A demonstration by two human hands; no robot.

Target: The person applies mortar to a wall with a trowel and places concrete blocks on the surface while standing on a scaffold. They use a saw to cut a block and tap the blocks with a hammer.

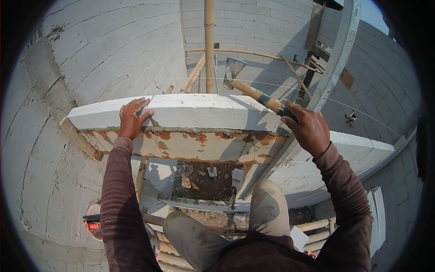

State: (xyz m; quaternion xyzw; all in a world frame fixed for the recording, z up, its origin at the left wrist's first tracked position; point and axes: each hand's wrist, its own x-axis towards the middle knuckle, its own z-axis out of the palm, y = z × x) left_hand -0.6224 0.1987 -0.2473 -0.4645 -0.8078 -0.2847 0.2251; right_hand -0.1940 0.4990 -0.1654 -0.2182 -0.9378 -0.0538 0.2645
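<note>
While the white block course (199, 111) stretches from left of the left hand (132, 119) toward the right one, that left hand rests on its upper edge, fingers loosely spread, gripping nothing, forearm nearly straight. The right hand (310, 130) closes around the hatchet's (259, 95) black grip, elbow bent outward, blade pointing leftward.

A building site under open sky (373, 16), shown by unplastered grey block walls (127, 50), an upright bamboo pole (209, 41), a row of white blocks (199, 111) above a stained wooden board (199, 149), and rubble-strewn ground (206, 183) below.
</note>
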